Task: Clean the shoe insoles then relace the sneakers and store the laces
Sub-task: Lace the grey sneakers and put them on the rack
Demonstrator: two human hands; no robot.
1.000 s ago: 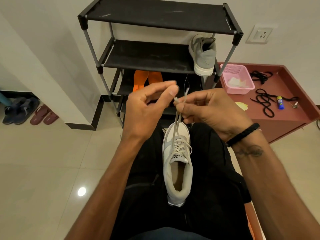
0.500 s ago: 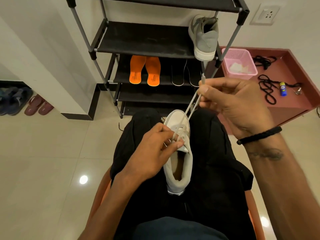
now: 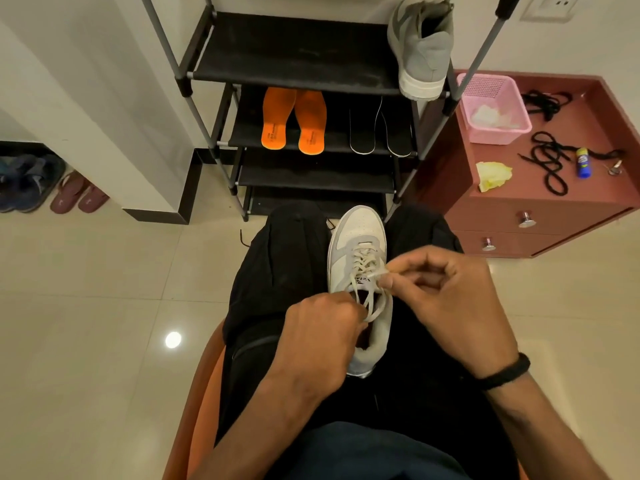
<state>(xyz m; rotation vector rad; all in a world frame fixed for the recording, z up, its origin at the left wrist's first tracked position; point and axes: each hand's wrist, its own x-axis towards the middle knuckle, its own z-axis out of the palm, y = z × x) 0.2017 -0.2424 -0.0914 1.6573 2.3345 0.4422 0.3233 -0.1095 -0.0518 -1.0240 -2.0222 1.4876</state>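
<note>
A white and grey sneaker [image 3: 356, 233] lies between my knees, toe pointing away from me. Its pale lace [image 3: 363, 268] crosses the eyelets. My left hand [image 3: 322, 341] pinches a loop of the lace at the shoe's opening. My right hand [image 3: 446, 292] pinches the other lace end beside the tongue. A second grey sneaker [image 3: 420, 46] hangs heel-down at the right edge of the black shoe rack [image 3: 294, 64]. Two orange insoles [image 3: 294, 121] and two dark insoles [image 3: 381, 129] lie on a lower shelf.
A reddish drawer unit [image 3: 540, 209] stands at the right with a pink basket [image 3: 493, 109], black laces [image 3: 549, 164], a yellow cloth [image 3: 491, 174] and a small blue-capped bottle [image 3: 584, 162]. Sandals [image 3: 79, 197] and dark shoes [image 3: 24, 183] lie on the tiled floor at left.
My right hand came down from holding the lace ends high to the shoe's tongue. My left hand slid back to the shoe's opening. The view tilted lower.
</note>
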